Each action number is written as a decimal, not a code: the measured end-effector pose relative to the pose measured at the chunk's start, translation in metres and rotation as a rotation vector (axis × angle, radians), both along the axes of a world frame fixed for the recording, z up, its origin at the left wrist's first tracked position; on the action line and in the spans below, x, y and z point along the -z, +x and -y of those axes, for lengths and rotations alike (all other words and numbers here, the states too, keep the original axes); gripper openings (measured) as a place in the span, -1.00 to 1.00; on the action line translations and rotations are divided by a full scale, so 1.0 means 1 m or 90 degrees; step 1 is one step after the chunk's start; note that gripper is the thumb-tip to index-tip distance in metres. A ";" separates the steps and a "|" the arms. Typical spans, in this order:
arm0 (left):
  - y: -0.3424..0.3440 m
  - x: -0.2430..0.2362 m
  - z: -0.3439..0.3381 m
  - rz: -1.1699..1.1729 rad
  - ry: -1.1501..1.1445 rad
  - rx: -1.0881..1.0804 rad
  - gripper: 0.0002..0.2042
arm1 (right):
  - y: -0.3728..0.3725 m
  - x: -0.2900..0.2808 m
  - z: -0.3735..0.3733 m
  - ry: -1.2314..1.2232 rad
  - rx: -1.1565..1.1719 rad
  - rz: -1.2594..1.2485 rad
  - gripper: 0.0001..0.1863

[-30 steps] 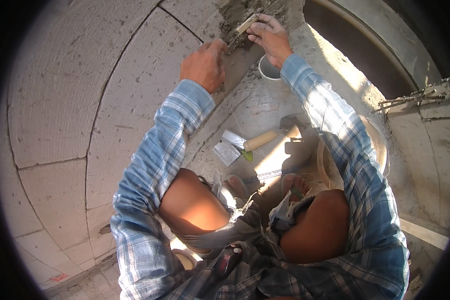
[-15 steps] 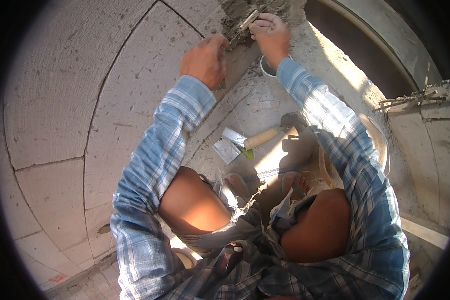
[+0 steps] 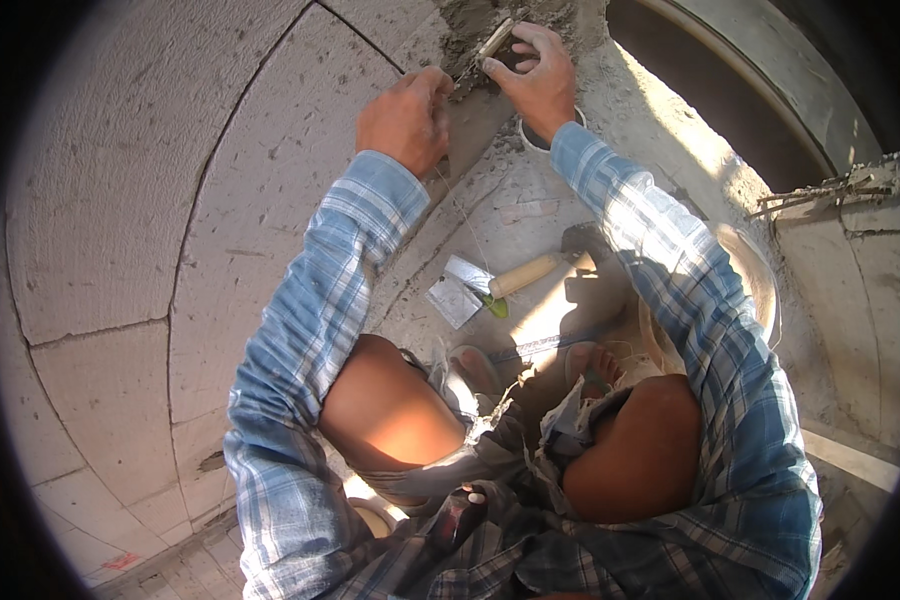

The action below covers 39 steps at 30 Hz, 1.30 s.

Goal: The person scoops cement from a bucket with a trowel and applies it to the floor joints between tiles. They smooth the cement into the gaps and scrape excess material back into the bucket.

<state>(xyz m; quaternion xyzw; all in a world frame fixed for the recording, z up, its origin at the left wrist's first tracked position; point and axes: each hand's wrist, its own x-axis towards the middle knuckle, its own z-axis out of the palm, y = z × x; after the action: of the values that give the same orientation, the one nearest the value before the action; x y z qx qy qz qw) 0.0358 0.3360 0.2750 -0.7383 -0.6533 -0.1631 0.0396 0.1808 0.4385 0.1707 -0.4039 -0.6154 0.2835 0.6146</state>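
Note:
At the top, beside the block wall [image 3: 260,180], my left hand [image 3: 405,122] is closed with its fingertips pinched together. A thin string [image 3: 462,212] trails from it toward the floor, and a short stretch also seems to run from its fingertips toward the mortar. My right hand [image 3: 540,88] is bent around a short pale strip [image 3: 495,38], its thumb at the lower end and its fingers by the upper end. The strip lies against rough grey mortar [image 3: 470,18] in the corner. How firmly the right fingers grip it is hard to see.
A trowel with a wooden handle [image 3: 525,275] and metal blade [image 3: 455,300] lies on the floor before my feet, near a small green thing [image 3: 496,307]. A round white-rimmed container [image 3: 533,138] stands below my right wrist. Thin sticks [image 3: 820,195] jut out at the right.
My right thumb has shifted left to the strip's lower end, and the fingers have spread a little. The left hand has barely moved.

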 end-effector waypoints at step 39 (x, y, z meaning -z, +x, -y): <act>0.000 0.001 -0.001 -0.011 0.004 0.010 -0.78 | 0.004 0.000 -0.007 -0.048 -0.002 -0.025 -0.52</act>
<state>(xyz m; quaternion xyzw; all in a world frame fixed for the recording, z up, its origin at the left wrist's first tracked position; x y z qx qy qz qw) 0.0362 0.3371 0.2735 -0.7448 -0.6465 -0.1589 0.0460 0.1843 0.4454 0.1707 -0.4202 -0.5928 0.3155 0.6102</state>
